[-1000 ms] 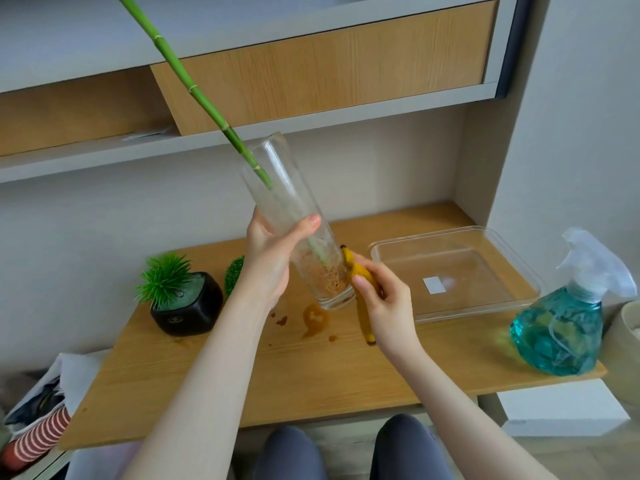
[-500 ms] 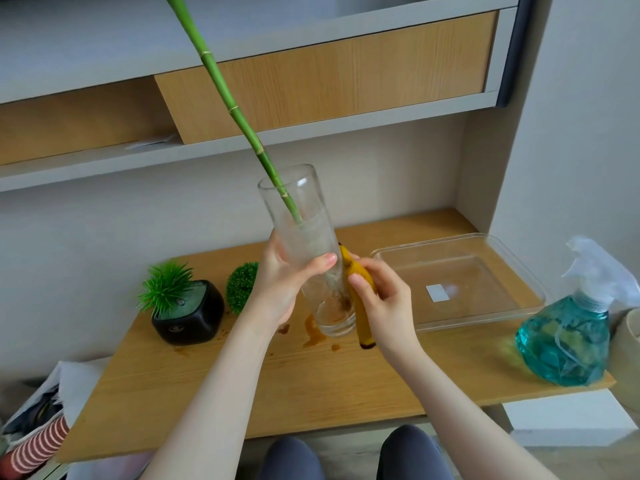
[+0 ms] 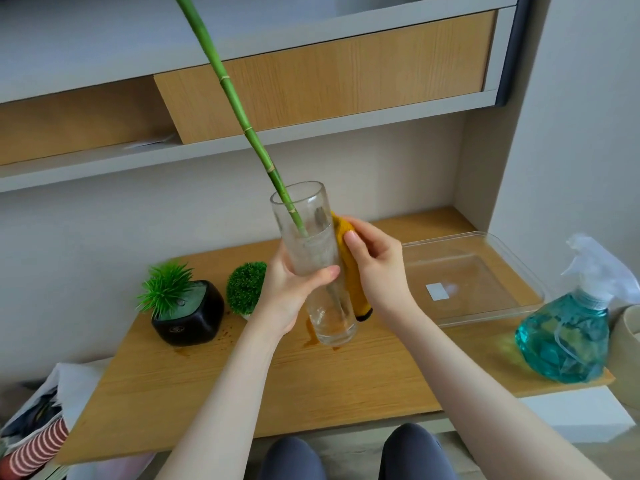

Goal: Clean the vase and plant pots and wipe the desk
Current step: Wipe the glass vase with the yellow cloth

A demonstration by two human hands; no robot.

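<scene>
Vase-cleaning step: left hand [image 3: 289,292] grips the glass vase [image 3: 313,268], right hand [image 3: 375,268] presses a yellow cloth [image 3: 349,268] on its side, so next probably wipe downward.

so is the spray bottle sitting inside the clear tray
No, the spray bottle stands on the desk to the right of the clear tray, outside its rim.

A single head-worn wide-angle camera looks forward and down — from a seated person's eye level, both forearms reaching in from the bottom edge. The wooden surface [image 3: 346,386] fills the middle close below, knees under its near edge, the wall shelf [image 3: 242,147] bowed above — no second view overlaps.
</scene>
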